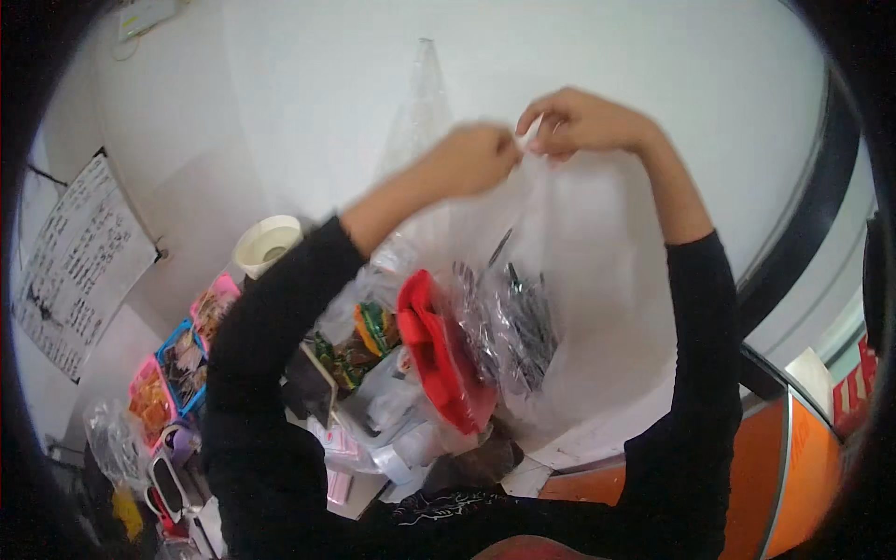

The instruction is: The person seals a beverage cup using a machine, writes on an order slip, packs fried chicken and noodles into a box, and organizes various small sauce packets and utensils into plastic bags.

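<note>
My left hand (476,161) is raised before the white wall, its fingers curled and blurred. Close beside it, my right hand (584,126) has bent fingers with the thumb near them. A faint translucent film seems to hang below the fingertips, but whether either hand grips it is unclear. Behind my left hand, a clear plastic bag (424,91) hangs from a point on the wall. Below my hands lie a folded bright red bag or cloth in clear plastic (437,350) and clear packs of thin dark sticks or straws (521,329).
Green and brown packets (360,343) lie left of the red item. Pink and blue baskets (180,364), a cream bowl (268,243) and a white-framed mirror or similar item (168,483) stand farther left. A handwritten sheet (87,266) hangs on the wall. Orange panels (805,476) border the right.
</note>
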The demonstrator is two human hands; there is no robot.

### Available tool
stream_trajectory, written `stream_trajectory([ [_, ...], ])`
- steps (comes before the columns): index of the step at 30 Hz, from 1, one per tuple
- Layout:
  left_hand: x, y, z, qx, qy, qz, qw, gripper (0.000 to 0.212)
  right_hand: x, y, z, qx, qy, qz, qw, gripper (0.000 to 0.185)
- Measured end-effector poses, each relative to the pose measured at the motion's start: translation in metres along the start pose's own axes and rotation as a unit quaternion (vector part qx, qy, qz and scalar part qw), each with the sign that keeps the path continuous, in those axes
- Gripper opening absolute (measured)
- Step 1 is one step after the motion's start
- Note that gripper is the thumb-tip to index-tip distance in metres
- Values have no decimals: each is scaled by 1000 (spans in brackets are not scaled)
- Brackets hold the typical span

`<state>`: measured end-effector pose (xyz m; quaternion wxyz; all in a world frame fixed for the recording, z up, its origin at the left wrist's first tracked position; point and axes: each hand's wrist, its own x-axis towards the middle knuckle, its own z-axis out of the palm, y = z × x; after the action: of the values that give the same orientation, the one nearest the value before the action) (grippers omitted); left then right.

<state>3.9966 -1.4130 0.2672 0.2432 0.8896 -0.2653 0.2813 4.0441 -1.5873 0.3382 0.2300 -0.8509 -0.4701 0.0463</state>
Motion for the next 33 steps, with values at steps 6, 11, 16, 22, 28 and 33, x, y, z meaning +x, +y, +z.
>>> stream_trajectory([
  [6,-116,-17,3,-160,-95,-172,967,22,105,43,68,48,354,-29,933,43],
  [11,-144,-21,-15,-230,-101,-181,951,19,172,24,87,112,502,-18,858,37],
  [16,-166,-31,-15,-230,-69,-167,956,20,186,-21,55,298,532,-170,774,32],
  [22,-164,-27,-22,-176,-24,-131,975,21,116,-62,-3,206,173,-113,957,27],
  [28,-133,-39,-22,-117,-19,-126,985,19,-15,-26,-96,30,373,-16,927,23],
  [33,-64,-65,-1,-148,132,-29,980,19,-83,-19,-200,-247,741,-12,624,19],
])
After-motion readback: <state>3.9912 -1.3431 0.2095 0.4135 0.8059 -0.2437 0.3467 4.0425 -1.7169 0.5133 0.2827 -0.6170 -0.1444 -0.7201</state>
